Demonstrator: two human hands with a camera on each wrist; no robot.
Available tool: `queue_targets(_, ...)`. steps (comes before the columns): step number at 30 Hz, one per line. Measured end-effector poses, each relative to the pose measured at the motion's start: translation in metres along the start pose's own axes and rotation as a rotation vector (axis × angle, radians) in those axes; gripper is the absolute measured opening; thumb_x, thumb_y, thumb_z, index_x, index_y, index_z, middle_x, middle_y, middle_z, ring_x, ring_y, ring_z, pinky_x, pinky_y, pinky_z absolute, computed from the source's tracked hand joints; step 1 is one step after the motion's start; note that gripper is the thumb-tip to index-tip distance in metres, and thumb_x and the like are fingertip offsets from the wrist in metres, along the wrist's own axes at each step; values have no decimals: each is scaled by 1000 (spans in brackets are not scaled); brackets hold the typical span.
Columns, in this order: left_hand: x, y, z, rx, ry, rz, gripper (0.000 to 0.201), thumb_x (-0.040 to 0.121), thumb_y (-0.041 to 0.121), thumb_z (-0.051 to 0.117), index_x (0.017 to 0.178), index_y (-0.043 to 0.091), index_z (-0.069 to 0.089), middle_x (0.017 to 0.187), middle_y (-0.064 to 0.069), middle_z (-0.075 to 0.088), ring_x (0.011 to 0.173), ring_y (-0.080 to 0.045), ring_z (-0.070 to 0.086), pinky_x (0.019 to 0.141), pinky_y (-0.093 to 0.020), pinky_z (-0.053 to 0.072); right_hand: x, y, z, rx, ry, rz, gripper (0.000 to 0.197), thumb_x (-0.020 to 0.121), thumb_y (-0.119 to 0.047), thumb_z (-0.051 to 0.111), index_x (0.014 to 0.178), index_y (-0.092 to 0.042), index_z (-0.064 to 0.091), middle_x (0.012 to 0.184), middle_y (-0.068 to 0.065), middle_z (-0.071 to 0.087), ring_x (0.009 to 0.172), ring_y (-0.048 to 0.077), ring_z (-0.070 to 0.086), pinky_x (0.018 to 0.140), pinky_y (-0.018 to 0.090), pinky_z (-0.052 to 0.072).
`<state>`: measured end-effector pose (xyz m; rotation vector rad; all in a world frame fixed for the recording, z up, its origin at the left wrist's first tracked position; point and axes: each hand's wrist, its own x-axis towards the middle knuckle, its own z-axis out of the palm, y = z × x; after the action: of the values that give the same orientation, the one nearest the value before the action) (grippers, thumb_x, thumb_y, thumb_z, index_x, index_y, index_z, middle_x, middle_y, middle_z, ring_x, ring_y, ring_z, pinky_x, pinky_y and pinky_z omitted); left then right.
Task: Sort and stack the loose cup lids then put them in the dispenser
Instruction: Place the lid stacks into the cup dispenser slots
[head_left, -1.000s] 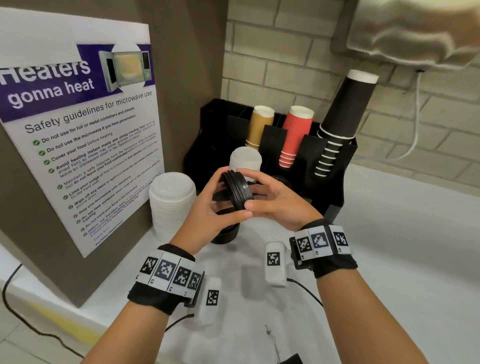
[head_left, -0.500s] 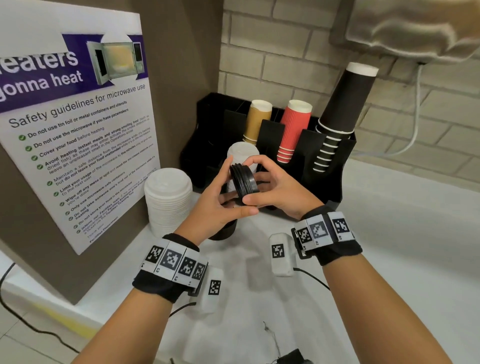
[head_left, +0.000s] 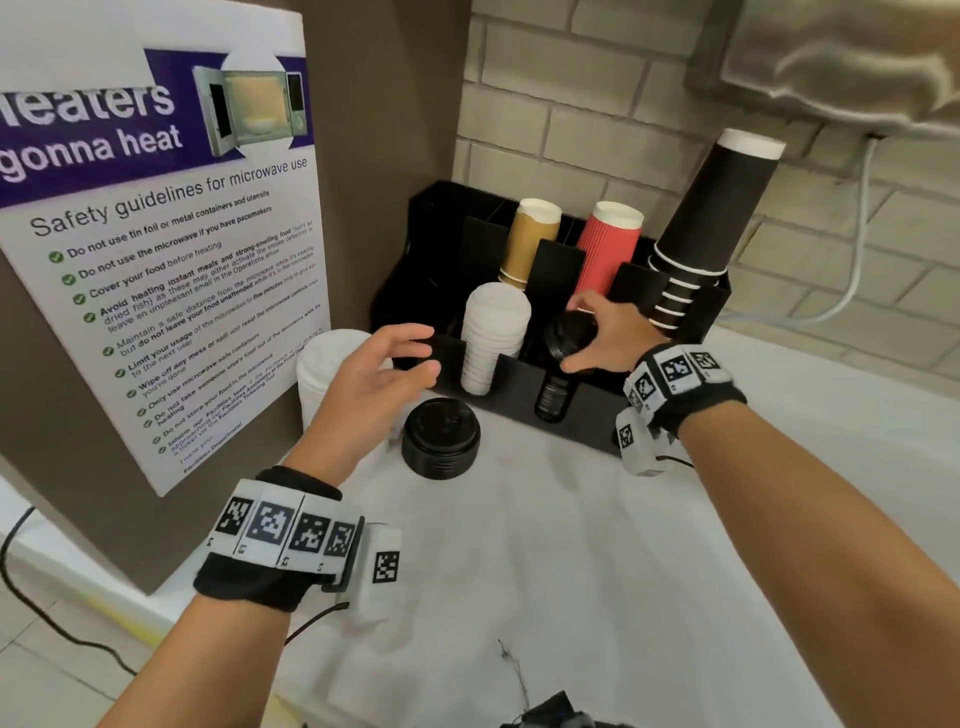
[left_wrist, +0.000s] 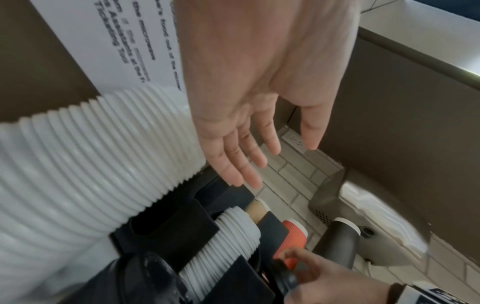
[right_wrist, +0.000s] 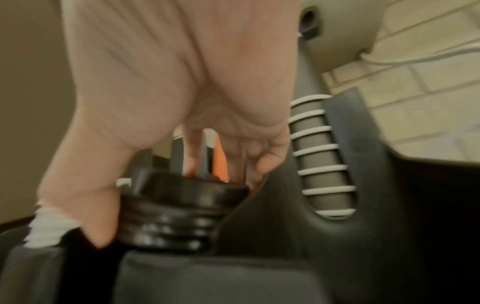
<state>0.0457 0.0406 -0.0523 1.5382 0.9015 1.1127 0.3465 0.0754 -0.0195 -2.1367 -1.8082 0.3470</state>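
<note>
My right hand (head_left: 597, 332) (right_wrist: 168, 185) grips a small stack of black lids (head_left: 569, 338) (right_wrist: 179, 218) at the mouth of a front slot of the black dispenser (head_left: 582, 410). More black lids (head_left: 553, 397) sit lower in that slot. My left hand (head_left: 395, 364) (left_wrist: 259, 144) hovers open and empty, left of the dispenser. Below it a second stack of black lids (head_left: 440, 439) stands on the counter. White lids (head_left: 493, 338) (left_wrist: 228, 242) fill the neighbouring slot, and a tall loose stack of white lids (head_left: 317, 374) (left_wrist: 91, 160) stands by the poster.
Tan cups (head_left: 530, 239), red cups (head_left: 608, 249) and tall black cups (head_left: 711, 223) stand in the dispenser's rear slots. A brown panel with a safety poster (head_left: 156, 260) bounds the left side. A brick wall (head_left: 571, 104) is behind; white counter (head_left: 571, 571) lies in front.
Both hands held the small black lid stack together in the air. Now the left hand has let go and drawn back, and the right hand has carried the stack to the dispenser slot.
</note>
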Motion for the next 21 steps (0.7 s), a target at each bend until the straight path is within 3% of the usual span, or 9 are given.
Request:
queue_targets(2, -1, -2, -4, -15, 14, 1, 27, 94, 15, 60, 113, 34, 60, 110, 6, 62, 97, -19, 68, 90, -33, 52, 4, -7, 7, -143, -34, 11, 69, 63, -27, 81, 122, -25, 45, 113, 6, 56, 97, 25, 54, 96, 47, 45)
queue_targets(6, -3, -4, -8, -18, 37, -2, 24, 94, 15, 60, 110, 33, 62, 108, 7, 62, 91, -14, 68, 88, -31, 53, 9, -13, 15, -243, -53, 3, 69, 64, -25, 80, 125, -22, 46, 115, 6, 54, 100, 26, 53, 99, 43, 39)
queue_targets(11, -6, -2, -7, -30, 39, -14, 24, 94, 14, 59, 108, 33, 62, 107, 7, 62, 88, -11, 67, 90, -33, 53, 11, -16, 18, -291, -130, -13, 74, 64, -23, 81, 128, -16, 45, 122, 12, 48, 104, 29, 54, 89, 42, 51)
queue_targets(21, -7, 4, -3, -38, 37, -21, 22, 95, 14, 57, 110, 30, 61, 107, 7, 62, 92, -15, 66, 93, -35, 52, 7, -15, 27, -304, -120, 22, 84, 67, -30, 84, 140, -15, 44, 132, 13, 51, 118, 30, 52, 92, 38, 49)
